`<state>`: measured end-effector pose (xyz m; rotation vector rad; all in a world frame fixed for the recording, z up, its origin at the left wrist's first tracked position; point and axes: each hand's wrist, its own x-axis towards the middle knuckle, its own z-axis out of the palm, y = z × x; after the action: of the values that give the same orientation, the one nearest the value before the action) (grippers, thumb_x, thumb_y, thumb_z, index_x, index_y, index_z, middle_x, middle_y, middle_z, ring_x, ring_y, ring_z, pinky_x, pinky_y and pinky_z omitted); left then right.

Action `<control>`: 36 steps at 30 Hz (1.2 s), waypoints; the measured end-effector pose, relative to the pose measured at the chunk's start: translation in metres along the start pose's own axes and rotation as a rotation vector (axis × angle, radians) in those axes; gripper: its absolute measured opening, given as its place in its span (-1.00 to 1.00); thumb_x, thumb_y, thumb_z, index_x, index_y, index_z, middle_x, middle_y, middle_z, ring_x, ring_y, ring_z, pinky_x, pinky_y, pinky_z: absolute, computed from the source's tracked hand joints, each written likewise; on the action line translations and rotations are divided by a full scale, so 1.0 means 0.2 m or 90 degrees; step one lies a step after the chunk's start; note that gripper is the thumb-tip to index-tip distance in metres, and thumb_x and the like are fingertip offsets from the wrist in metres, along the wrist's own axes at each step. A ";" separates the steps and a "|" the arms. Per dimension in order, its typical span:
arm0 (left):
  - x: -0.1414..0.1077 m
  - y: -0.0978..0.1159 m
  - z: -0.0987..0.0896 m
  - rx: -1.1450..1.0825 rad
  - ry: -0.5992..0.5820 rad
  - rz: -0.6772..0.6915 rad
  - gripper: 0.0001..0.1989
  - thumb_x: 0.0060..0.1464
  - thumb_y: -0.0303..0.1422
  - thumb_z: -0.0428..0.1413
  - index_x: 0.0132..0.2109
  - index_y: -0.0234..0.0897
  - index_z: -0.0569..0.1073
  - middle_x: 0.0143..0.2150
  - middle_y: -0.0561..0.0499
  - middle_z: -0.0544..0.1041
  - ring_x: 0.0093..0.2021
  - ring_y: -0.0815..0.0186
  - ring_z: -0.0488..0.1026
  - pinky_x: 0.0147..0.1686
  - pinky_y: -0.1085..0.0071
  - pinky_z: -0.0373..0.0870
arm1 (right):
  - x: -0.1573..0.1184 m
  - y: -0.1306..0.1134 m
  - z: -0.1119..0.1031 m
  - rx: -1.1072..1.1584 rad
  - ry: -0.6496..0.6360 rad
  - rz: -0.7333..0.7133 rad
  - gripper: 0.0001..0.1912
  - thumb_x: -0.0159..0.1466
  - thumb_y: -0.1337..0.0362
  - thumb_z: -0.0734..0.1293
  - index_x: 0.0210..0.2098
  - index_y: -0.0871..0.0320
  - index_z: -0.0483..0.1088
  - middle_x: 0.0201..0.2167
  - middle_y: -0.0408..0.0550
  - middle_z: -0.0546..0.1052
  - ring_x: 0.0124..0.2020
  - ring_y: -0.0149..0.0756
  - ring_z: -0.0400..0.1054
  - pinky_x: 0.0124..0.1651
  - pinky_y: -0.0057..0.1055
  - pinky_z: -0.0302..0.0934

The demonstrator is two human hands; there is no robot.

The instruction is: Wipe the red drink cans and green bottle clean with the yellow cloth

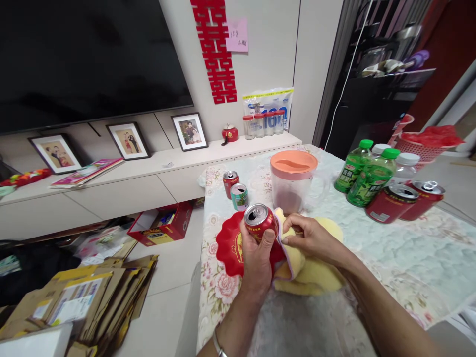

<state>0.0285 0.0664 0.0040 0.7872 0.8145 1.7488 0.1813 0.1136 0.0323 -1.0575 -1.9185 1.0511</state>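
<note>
My left hand [256, 258] is wrapped round an opened red drink can [259, 220], tilted so its silver top faces me. My right hand [307, 235] pinches the edge of a yellow cloth [316, 275] with a purple hem, close against the can's right side. Part of the cloth droops onto the table. Beneath the can lies a red scalloped plate [226, 248] with a gold print. Just beyond are another red can [230, 183] and a green can [239, 197], both opened. A clear pitcher [292, 191] with an orange lid [293, 161] stands behind the cloth.
Green-capped bottles [353, 166] and two more red cans [392, 202] stand at the right, with a pink basket [420, 148] behind. A floral cloth covers the table [223, 292]. Left on the floor are flattened cardboard [107, 297] and a red box [163, 228].
</note>
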 end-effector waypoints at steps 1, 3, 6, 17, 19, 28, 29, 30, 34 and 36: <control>0.00 0.00 0.00 0.006 0.004 0.001 -0.43 0.09 -0.09 0.38 0.14 -0.11 0.34 0.04 -0.01 0.60 0.04 0.19 0.57 0.13 0.26 0.44 | 0.00 0.01 0.00 -0.010 -0.002 0.006 -0.93 0.12 0.28 0.43 -0.38 0.11 0.47 -0.56 -0.30 0.22 -0.53 -0.41 0.06 -0.46 -0.43 -0.04; 0.00 -0.01 0.00 0.022 0.004 -0.010 -0.41 0.08 -0.08 0.37 0.15 -0.11 0.33 0.08 -0.04 0.59 0.08 0.15 0.57 0.17 0.20 0.44 | 0.00 0.03 0.00 -0.030 0.002 0.014 -0.92 0.08 0.34 0.43 -0.40 0.11 0.45 -0.57 -0.30 0.24 -0.53 -0.40 0.09 -0.44 -0.43 -0.02; -0.01 -0.01 0.00 0.058 0.003 -0.049 -0.36 0.11 -0.06 0.33 0.22 -0.10 0.29 0.17 -0.11 0.57 0.18 0.05 0.54 0.21 0.11 0.43 | -0.01 0.01 0.00 -0.047 0.028 0.015 -0.90 0.05 0.37 0.42 -0.42 0.10 0.44 -0.54 -0.27 0.32 -0.51 -0.40 0.14 -0.42 -0.42 0.00; -0.03 0.02 0.02 0.127 -0.058 -0.048 -0.30 0.00 -0.09 0.40 0.18 -0.10 0.27 0.21 -0.11 0.52 0.22 0.01 0.50 0.24 0.08 0.38 | -0.06 -0.13 0.00 0.058 0.172 -0.029 -0.74 0.27 0.02 0.42 -0.26 0.07 0.42 -0.29 -0.09 0.44 -0.34 -0.28 0.27 -0.36 -0.34 0.09; -0.03 0.02 0.02 0.131 -0.061 -0.027 -0.27 -0.07 -0.10 0.44 0.15 -0.10 0.27 0.17 -0.09 0.52 0.17 0.03 0.52 0.21 0.11 0.41 | -0.06 -0.13 0.00 0.089 0.186 -0.033 -0.74 0.25 0.02 0.44 -0.26 0.07 0.43 -0.27 -0.09 0.43 -0.32 -0.28 0.27 -0.34 -0.33 0.08; -0.03 0.02 0.03 -0.005 -0.075 -0.085 -0.30 0.03 -0.11 0.40 0.21 -0.11 0.27 0.22 -0.15 0.55 0.27 -0.03 0.49 0.27 0.04 0.39 | -0.03 -0.06 -0.02 0.104 0.047 0.012 -0.75 0.18 0.07 0.48 -0.35 0.09 0.45 -0.39 -0.17 0.43 -0.45 -0.37 0.17 -0.41 -0.40 0.05; -0.03 0.01 0.02 0.002 -0.063 -0.076 -0.32 0.03 -0.12 0.40 0.20 -0.11 0.29 0.20 -0.14 0.57 0.25 -0.02 0.51 0.26 0.05 0.41 | -0.02 -0.05 -0.02 0.098 0.032 0.016 -0.77 0.16 0.09 0.48 -0.36 0.10 0.46 -0.41 -0.19 0.41 -0.47 -0.39 0.14 -0.42 -0.41 0.03; -0.02 0.01 0.02 0.011 -0.050 -0.066 -0.34 0.03 -0.12 0.41 0.18 -0.11 0.30 0.17 -0.12 0.58 0.21 0.00 0.54 0.23 0.06 0.43 | -0.01 -0.03 -0.01 0.090 0.018 0.020 -0.79 0.15 0.12 0.48 -0.37 0.10 0.46 -0.44 -0.21 0.39 -0.48 -0.40 0.12 -0.43 -0.42 0.02; -0.01 -0.01 0.00 0.030 -0.013 -0.041 -0.37 0.03 -0.10 0.41 0.14 -0.09 0.31 0.10 -0.08 0.61 0.10 0.07 0.60 0.17 0.10 0.47 | 0.00 0.04 0.00 0.044 -0.013 0.030 -0.87 0.09 0.23 0.47 -0.40 0.11 0.47 -0.53 -0.27 0.30 -0.49 -0.41 0.09 -0.45 -0.45 0.00; -0.01 -0.02 0.00 0.039 -0.009 -0.046 -0.38 0.05 -0.11 0.39 0.15 -0.09 0.30 0.11 -0.08 0.61 0.11 0.07 0.59 0.17 0.10 0.47 | 0.00 0.05 -0.01 0.021 -0.013 0.032 -0.89 0.07 0.28 0.46 -0.42 0.11 0.46 -0.55 -0.28 0.29 -0.50 -0.41 0.09 -0.45 -0.45 -0.01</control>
<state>0.0305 0.0659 -0.0002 0.8007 0.8796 1.6592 0.1854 0.1176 0.0241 -1.0865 -1.8934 1.1217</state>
